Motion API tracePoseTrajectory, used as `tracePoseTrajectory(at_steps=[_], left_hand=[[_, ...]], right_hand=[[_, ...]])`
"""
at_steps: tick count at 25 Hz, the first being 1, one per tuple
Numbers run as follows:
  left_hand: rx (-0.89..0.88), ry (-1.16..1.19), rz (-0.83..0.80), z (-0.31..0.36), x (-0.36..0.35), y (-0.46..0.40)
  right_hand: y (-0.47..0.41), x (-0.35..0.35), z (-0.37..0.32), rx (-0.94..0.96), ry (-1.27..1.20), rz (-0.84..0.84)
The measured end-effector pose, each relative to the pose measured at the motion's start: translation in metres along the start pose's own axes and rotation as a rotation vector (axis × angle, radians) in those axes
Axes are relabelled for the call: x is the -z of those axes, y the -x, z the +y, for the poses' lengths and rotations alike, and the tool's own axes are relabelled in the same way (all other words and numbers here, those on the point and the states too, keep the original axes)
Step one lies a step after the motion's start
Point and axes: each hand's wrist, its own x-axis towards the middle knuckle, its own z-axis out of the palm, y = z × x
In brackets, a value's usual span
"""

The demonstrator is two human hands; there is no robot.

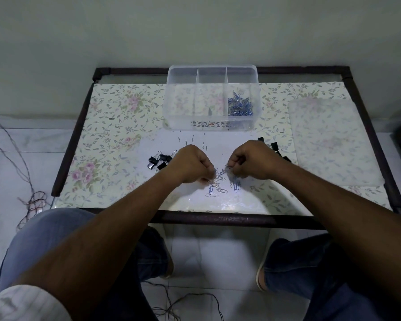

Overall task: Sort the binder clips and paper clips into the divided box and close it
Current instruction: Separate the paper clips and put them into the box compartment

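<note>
A clear divided box (212, 126) stands open at the table's far middle, with blue paper clips (240, 106) heaped in its right compartment. Its left and middle compartments look bare. My left hand (191, 164) and my right hand (251, 162) are both curled over a small pile of paper clips (220, 187) near the front middle, each pinching some clips. Black binder clips (159, 161) lie left of my left hand. More binder clips (274, 147) lie behind my right hand, partly hidden.
The clear lid (331, 142) lies flat on the right side of the floral-covered table (111, 135). The table has a dark frame (218, 218) at the front edge. Cables (30, 198) trail on the floor to the left. My knees sit below the table.
</note>
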Motion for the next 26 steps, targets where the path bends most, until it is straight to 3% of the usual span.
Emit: tracePoseTrajectory(at_steps=[6, 12, 17, 21, 26], left_hand=[[0.062, 0.406, 0.132, 0.036, 0.027, 0.001], [-0.027, 0.431, 0.307, 0.096, 0.037, -0.05], [0.038, 0.195, 0.439, 0.108, 0.029, -0.124], [-0.02, 0.112, 0.384, 0.1, 0.021, -0.142], [-0.161, 0.166, 0.563, 0.102, 0.029, -0.1]], right_hand=[[0.009, 0.04, -0.013, -0.015, -0.408, 0.175], [-0.028, 0.089, -0.02, 0.019, -0.671, 0.512], [-0.068, 0.097, -0.007, -0.045, -0.369, 0.666], [-0.076, 0.092, -0.003, 0.012, -0.085, 0.66], [-0.057, 0.091, -0.011, 0.06, -0.078, 0.667]])
